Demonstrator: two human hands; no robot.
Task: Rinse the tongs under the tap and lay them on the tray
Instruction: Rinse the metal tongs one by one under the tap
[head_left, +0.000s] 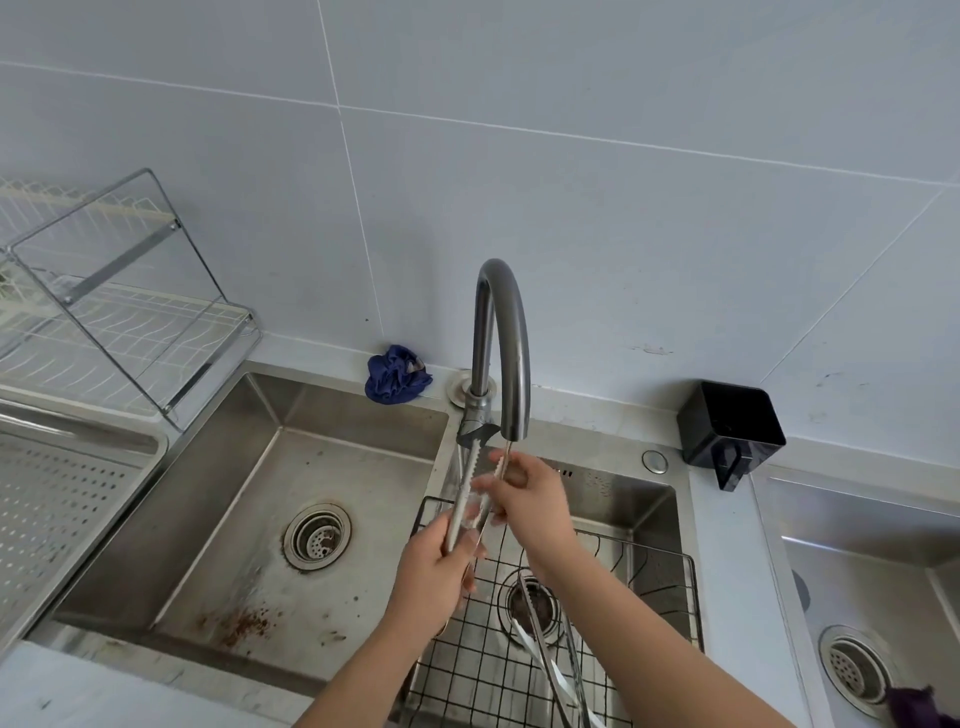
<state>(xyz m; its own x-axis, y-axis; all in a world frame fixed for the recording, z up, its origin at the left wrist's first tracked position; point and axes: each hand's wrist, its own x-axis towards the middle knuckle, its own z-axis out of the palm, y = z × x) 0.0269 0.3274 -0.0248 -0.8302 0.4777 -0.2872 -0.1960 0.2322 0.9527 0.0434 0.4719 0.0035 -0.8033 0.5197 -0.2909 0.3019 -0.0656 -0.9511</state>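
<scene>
Tongs (470, 493) sit under the tap (501, 343), handle end clasped in the left hand (431, 577), right hand (524, 493) pinching one arm just above. Best to turn them slowly so both arms get rinsed. Below the hands, a wire basket (660, 582) holds more tongs (550, 639); the perforated tray (57, 499), far left, looks bare.

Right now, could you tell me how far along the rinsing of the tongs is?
Midway. The tongs are up under the tap, the left hand gripping their handle end while the right hand rubs the arms; whether water is running is hard to tell. Nothing looks finished yet. Laying them on the perforated tray at far left remains. Another pair of tongs lies in the wire basket below.
</scene>
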